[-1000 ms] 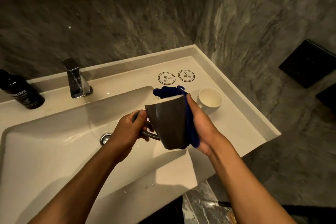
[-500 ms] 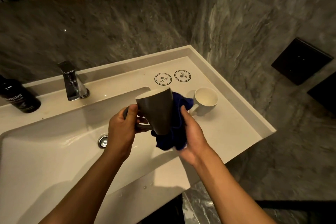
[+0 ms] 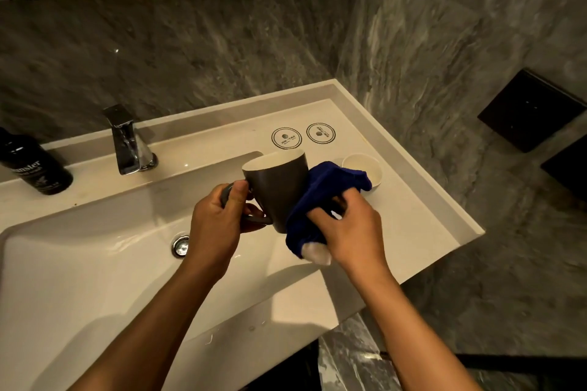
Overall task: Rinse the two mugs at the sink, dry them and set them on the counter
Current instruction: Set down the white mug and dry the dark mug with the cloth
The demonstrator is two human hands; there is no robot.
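My left hand (image 3: 216, 219) grips the handle of a dark grey mug (image 3: 279, 187) with a pale inside, held upright over the right end of the sink basin (image 3: 95, 263). My right hand (image 3: 349, 232) is closed on a dark blue cloth (image 3: 320, 197) pressed against the mug's right side and base. A small white mug (image 3: 365, 168) stands upright on the white counter (image 3: 419, 219) behind the cloth, partly hidden by it.
A chrome tap (image 3: 127, 143) stands behind the basin, with a drain (image 3: 181, 246) below it. A black bottle (image 3: 35, 165) sits at the far left. Two round coasters (image 3: 303, 136) lie at the back of the counter. Grey stone walls close in behind and to the right.
The cloth has slid from the mug's rim down its right side to the base. The mug has tilted back upright and shifted slightly left over the basin.
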